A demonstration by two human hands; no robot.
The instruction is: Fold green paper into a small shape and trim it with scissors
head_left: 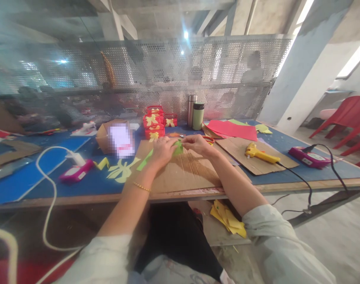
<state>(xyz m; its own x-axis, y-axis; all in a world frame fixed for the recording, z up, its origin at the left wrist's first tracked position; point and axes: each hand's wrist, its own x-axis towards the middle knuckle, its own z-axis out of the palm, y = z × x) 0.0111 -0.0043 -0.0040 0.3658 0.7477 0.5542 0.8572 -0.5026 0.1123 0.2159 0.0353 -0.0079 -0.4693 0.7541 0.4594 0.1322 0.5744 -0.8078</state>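
Note:
My left hand [163, 151] and my right hand [199, 144] are close together above a brown cardboard sheet [185, 173]. Between them is a small piece of green paper [178, 147], pinched by the fingers of both hands. A longer green strip [144, 161] slants down to the left beside my left hand. Pale yellow cut-out paper shapes [122, 169] lie left of the cardboard. Behind my hands, red boxes with yellow bows [154, 120] are stacked. Red-handled scissors [209, 140] show partly behind my right hand.
A yellow glue gun [261, 154] rests on another cardboard piece at the right. Purple power blocks [310, 157] with cords sit on both sides. Two bottles [198, 116], red paper sheets [233, 129] and a lit phone [120, 139] against a box stand or lie farther back.

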